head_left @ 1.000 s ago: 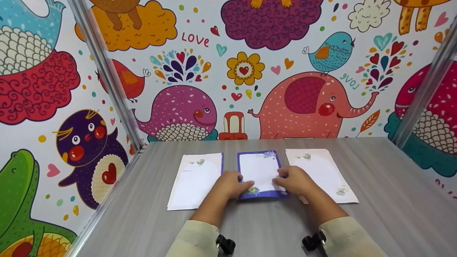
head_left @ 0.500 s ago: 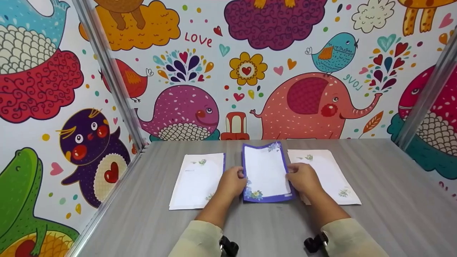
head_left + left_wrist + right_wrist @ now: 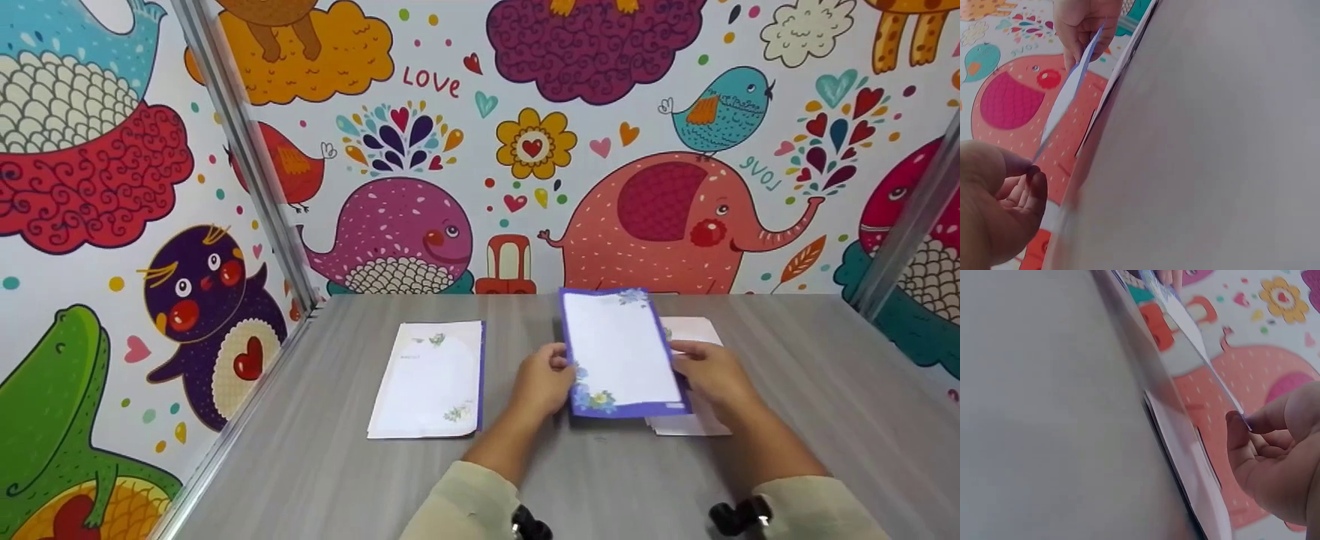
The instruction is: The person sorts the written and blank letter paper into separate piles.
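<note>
A sheet of paper point(image 3: 619, 349) with a purple-blue border and printed flowers is held above the table between both hands. My left hand point(image 3: 541, 381) pinches its left edge between thumb and fingers, as the left wrist view also shows. At the opposite edge, my right hand point(image 3: 712, 375) pinches the paper the same way. Partly behind and below the sheet lies the right stack of white paper point(image 3: 694, 420), seen edge-on in the right wrist view. Over to the left, another stack of white floral paper point(image 3: 427, 382) lies flat, a purple edge showing along its right side.
The grey wood-grain table point(image 3: 322, 480) runs back to a wall point(image 3: 517, 217) printed with cartoon animals. Metal posts point(image 3: 255, 165) stand at the left and right corners. A black wrist mount point(image 3: 531, 521) shows at the left sleeve.
The purple-bordered sheet has been lifted off the table and carried right, from between the two stacks to over part of the right stack. Both hands moved with it.
</note>
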A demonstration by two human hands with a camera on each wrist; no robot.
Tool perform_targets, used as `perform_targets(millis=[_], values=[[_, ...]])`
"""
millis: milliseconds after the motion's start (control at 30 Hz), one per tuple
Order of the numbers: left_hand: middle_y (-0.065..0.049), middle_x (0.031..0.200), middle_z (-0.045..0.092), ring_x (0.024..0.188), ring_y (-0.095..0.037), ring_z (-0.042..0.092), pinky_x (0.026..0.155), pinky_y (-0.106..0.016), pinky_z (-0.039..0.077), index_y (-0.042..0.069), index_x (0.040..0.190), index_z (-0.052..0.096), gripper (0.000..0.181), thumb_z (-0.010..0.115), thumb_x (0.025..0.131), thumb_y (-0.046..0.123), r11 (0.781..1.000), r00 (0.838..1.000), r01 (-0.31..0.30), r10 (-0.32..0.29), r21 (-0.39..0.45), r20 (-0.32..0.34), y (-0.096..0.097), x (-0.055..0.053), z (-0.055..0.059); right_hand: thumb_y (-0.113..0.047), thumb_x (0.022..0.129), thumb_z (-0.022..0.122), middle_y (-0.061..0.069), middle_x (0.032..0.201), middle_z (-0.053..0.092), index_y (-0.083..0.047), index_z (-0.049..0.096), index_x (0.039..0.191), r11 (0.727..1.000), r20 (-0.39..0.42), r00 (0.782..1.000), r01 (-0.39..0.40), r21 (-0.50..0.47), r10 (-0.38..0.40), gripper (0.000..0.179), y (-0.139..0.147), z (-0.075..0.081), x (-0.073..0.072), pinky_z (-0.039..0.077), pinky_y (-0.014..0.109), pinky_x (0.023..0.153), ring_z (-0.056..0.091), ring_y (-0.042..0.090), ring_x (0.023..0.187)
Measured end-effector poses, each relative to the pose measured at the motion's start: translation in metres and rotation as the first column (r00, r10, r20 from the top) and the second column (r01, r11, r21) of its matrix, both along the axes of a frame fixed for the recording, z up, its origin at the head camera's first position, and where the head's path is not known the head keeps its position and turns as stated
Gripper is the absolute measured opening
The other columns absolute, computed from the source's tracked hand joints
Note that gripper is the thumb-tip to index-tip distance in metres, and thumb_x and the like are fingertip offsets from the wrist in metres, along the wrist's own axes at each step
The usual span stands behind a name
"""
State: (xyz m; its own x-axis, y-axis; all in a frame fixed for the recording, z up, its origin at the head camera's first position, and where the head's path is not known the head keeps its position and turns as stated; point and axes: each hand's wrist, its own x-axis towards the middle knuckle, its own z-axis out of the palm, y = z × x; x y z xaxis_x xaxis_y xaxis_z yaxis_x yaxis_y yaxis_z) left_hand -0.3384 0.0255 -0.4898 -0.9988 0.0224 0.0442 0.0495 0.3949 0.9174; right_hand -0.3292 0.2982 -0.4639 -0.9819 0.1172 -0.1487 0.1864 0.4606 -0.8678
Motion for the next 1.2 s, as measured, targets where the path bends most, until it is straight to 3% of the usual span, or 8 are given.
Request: perform_targets(millis=[200, 367, 500, 633, 767, 933, 1100, 1200], values=[[0.001, 0.118, 0.072, 0.104, -0.013, 0.067, 0.094, -0.037, 0.060, 0.013, 0.146, 0.063, 0.057, 0.072, 0.091, 0.003, 0.993, 0.998, 0.055, -0.059, 0.102, 0.031, 0.046, 0.011, 0.001, -0.034, 0.113, 0.052, 0.023, 0.164, 0.042, -0.016, 0.039, 0.166, 0.997, 0.126, 0.990, 0.069, -0.035, -0.064, 0.058, 0.044, 0.003, 0.012, 0.058, 0.026, 0.089, 0.051, 0.038, 0.141], [-0.002, 0.125, 0.071, 0.115, -0.019, 0.067, 0.108, -0.045, 0.057, 0.012, 0.149, 0.060, 0.061, 0.074, 0.091, 0.005, 0.989, 0.996, 0.061, -0.069, 0.132, 0.060, 0.078, 0.024, 0.002, -0.036, 0.112, 0.053, 0.023, 0.166, 0.039, -0.013, 0.040, 0.165, 0.993, 0.143, 0.984, 0.114, -0.042, -0.107, 0.059, 0.074, 0.003, 0.019, 0.053, 0.026, 0.094, 0.045, 0.040, 0.148], [-0.002, 0.131, 0.070, 0.126, -0.022, 0.066, 0.115, -0.047, 0.054, 0.013, 0.149, 0.060, 0.060, 0.075, 0.091, 0.006, 0.989, 0.993, 0.065, -0.077, 0.132, 0.088, 0.094, 0.030, 0.002, -0.028, 0.112, 0.054, 0.023, 0.162, 0.044, -0.010, 0.042, 0.164, 0.987, 0.147, 0.980, 0.147, -0.064, -0.136, 0.056, 0.091, 0.000, 0.022, 0.055, 0.021, 0.088, 0.048, 0.038, 0.146], [-0.001, 0.131, 0.071, 0.115, -0.017, 0.069, 0.107, -0.040, 0.058, 0.012, 0.146, 0.063, 0.057, 0.075, 0.091, 0.003, 0.992, 0.993, 0.075, -0.084, 0.100, 0.083, 0.098, 0.032, 0.000, -0.024, 0.112, 0.055, 0.023, 0.156, 0.050, -0.008, 0.045, 0.162, 0.984, 0.148, 0.977, 0.164, -0.065, -0.153, 0.054, 0.100, -0.003, 0.024, 0.058, 0.018, 0.080, 0.052, 0.036, 0.140], [-0.002, 0.129, 0.074, 0.106, -0.013, 0.071, 0.101, -0.035, 0.059, 0.011, 0.139, 0.068, 0.049, 0.075, 0.091, 0.003, 0.994, 0.994, 0.086, -0.091, 0.070, 0.066, 0.096, 0.032, -0.001, -0.034, 0.109, 0.060, 0.017, 0.146, 0.057, -0.008, 0.048, 0.159, 0.984, 0.156, 0.975, 0.170, -0.061, -0.159, 0.057, 0.102, -0.004, 0.024, 0.058, 0.018, 0.081, 0.056, 0.031, 0.133], [-0.005, 0.130, 0.076, 0.115, -0.019, 0.073, 0.107, -0.038, 0.058, 0.008, 0.136, 0.070, 0.045, 0.075, 0.092, 0.004, 0.993, 0.990, 0.096, -0.102, 0.071, 0.094, 0.097, 0.033, -0.001, -0.043, 0.107, 0.063, 0.010, 0.134, 0.063, -0.008, 0.047, 0.159, 0.985, 0.191, 0.970, 0.162, -0.055, -0.149, 0.065, 0.104, -0.004, 0.026, 0.059, 0.023, 0.085, 0.060, 0.026, 0.121], [-0.002, 0.137, 0.074, 0.132, -0.022, 0.068, 0.116, -0.044, 0.053, 0.013, 0.139, 0.070, 0.044, 0.074, 0.096, 0.012, 0.995, 0.980, 0.093, -0.099, 0.044, 0.172, 0.099, 0.038, 0.001, -0.047, 0.106, 0.063, 0.012, 0.136, 0.063, -0.008, 0.044, 0.160, 0.988, 0.196, 0.970, 0.151, -0.010, -0.147, 0.070, 0.108, -0.006, 0.026, 0.059, 0.024, 0.085, 0.063, 0.025, 0.118], [0.000, 0.141, 0.073, 0.134, -0.022, 0.067, 0.117, -0.044, 0.053, 0.015, 0.142, 0.070, 0.044, 0.074, 0.097, 0.015, 0.994, 0.978, 0.103, -0.105, 0.019, 0.183, 0.099, 0.038, 0.001, -0.049, 0.106, 0.061, 0.015, 0.138, 0.063, -0.007, 0.044, 0.161, 0.987, 0.184, 0.970, 0.159, 0.017, -0.159, 0.071, 0.109, -0.008, 0.027, 0.060, 0.024, 0.084, 0.065, 0.025, 0.116]])
